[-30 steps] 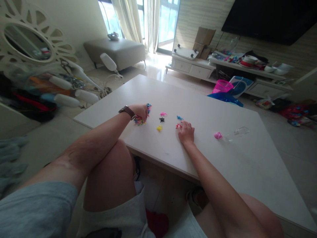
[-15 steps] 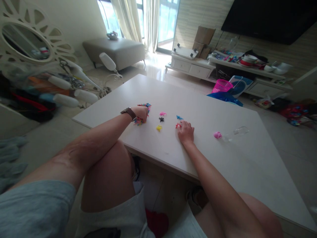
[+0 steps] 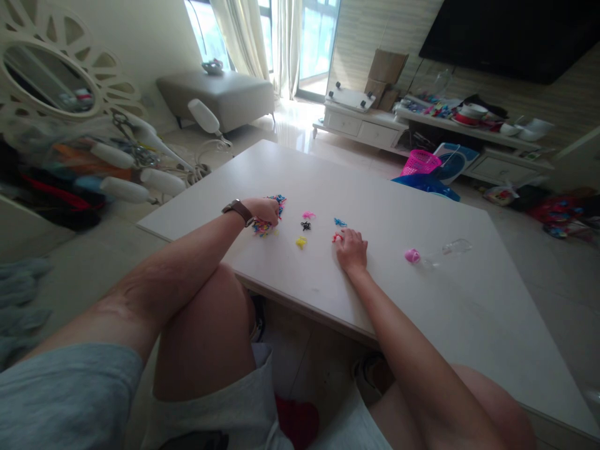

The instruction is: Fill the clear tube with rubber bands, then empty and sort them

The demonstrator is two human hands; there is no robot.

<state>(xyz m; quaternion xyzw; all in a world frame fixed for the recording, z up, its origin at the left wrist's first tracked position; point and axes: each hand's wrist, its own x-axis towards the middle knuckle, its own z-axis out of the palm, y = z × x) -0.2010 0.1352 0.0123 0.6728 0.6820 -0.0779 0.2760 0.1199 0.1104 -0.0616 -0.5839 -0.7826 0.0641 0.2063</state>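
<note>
My left hand [image 3: 265, 211], with a brown-strapped watch on its wrist, bends down into a mixed pile of small colourful bands [image 3: 264, 229]. Its fingers look closed, but the tips and whatever they hold are hidden. On the white table [image 3: 398, 300], my right hand [image 3: 352, 249] rests with loosely bent, slightly parted fingers beside a small red cluster [image 3: 335, 238], the fingertips at its edge. A blue cluster [image 3: 340, 222] lies just beyond it. Between my hands are a pink cluster [image 3: 308, 215], a black one [image 3: 305, 225] and a yellow one [image 3: 300, 242].
Right of my right hand lie a pink cap-like object [image 3: 412, 255] and a clear plastic bottle-like piece [image 3: 456, 247]. White padded legs of an upturned stool [image 3: 162, 181] stand past the table's left edge. A pink basket [image 3: 422, 162] sits beyond the far edge.
My left hand has shifted slightly left and away from me over the pile, uncovering more of its near part. My right hand and the sorted clusters stay put.
</note>
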